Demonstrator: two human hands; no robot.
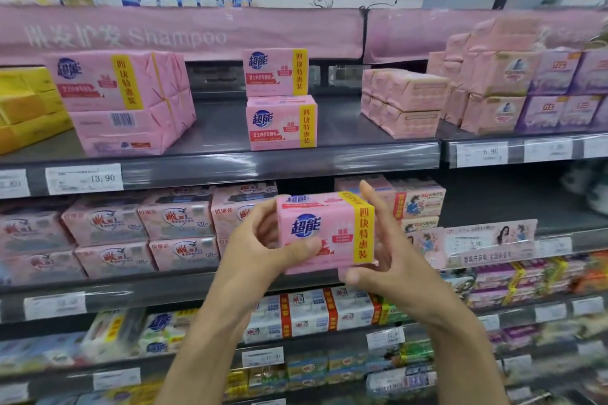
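Shop shelves (296, 161) of soap stand behind the pink soap pack (324, 233), clamped at its ends between the left grip (263, 250) and right grip (388, 250), fingers curled round it; its slick wrap could slip and fall if either loosens.

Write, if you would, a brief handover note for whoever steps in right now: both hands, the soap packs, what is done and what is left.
Left hand: grips the left end of the pink soap pack, thumb across its front.
Right hand: holds the pack's right end, fingers behind it, thumb underneath.
The pack is in the air in front of the shelves, label facing out.
Done: two matching packs are stacked mid upper shelf.
Left: probably set this pack on that shelf beside the stack, where there is bare space.
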